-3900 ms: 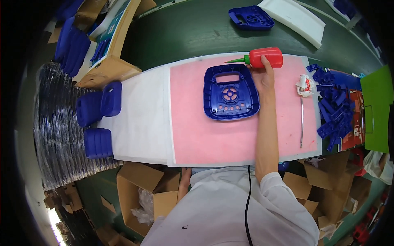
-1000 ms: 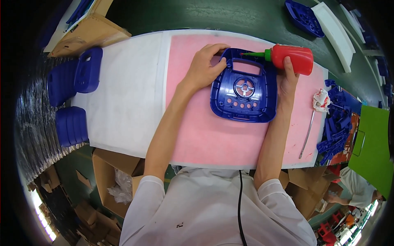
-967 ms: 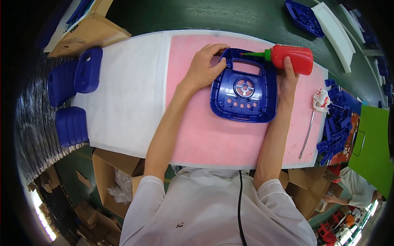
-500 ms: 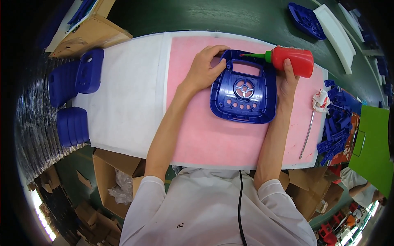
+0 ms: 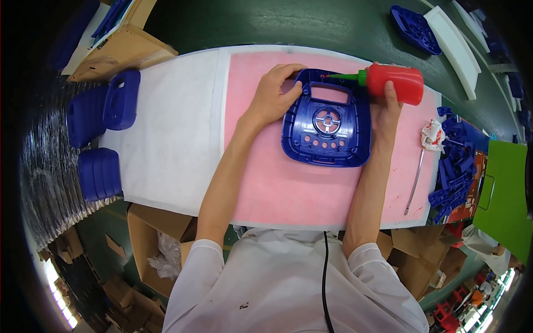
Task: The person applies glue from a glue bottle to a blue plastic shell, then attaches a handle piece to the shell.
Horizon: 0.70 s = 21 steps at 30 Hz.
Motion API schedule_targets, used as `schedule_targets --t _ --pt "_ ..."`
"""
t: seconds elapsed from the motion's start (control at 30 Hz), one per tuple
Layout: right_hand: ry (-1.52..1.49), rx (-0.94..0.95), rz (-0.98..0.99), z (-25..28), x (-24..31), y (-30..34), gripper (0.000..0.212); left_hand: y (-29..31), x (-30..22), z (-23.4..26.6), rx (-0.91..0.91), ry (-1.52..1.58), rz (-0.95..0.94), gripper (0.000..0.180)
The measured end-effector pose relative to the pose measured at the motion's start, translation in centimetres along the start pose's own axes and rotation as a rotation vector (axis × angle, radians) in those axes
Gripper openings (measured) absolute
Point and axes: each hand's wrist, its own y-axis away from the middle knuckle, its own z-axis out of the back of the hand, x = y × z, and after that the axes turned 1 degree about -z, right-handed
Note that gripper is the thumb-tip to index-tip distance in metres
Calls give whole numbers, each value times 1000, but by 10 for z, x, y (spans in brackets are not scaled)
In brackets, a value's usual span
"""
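My left hand (image 5: 276, 93) grips the upper left edge of a blue plastic housing (image 5: 300, 133), thumb on its inner side. The housing has a handle slot near the top, a round vent in the middle and a row of small holes below. In my right hand (image 5: 387, 105) is a red squeeze bottle (image 5: 395, 83), lying nearly level with its green tapered nozzle (image 5: 344, 76) pointing left. The nozzle's tip is over the housing's top rim, by a small red spot. Most of my right fingers are hidden behind the bottle and the housing.
Pink sheeting (image 5: 294, 194) covers the table's middle. Blue housings (image 5: 100, 173) stand at the left edge. To the right lie a thin metal rod (image 5: 415, 180), a red-stained crumpled wipe (image 5: 432, 135) and a pile of small blue parts (image 5: 455, 172). An open carton (image 5: 147, 244) sits below the table's front edge.
The nozzle tip has shifted slightly left along with the housing. Both hands keep their grips.
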Motion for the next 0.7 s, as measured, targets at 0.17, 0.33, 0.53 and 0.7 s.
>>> schedule_targets --t 0.17,0.33,0.53,0.7 --pt "-130 -153 77 17 9 -5 61 1 -3 1 29 -22 35 30" --pt "-89 -161 111 23 15 -4 63 0 -3 1 44 -1 52 30" --pt "-2 -132 102 28 10 -7 62 0 -2 1 49 -15 49 31" --pt "35 -112 107 25 10 -6 58 0 -2 1 47 -17 42 31"
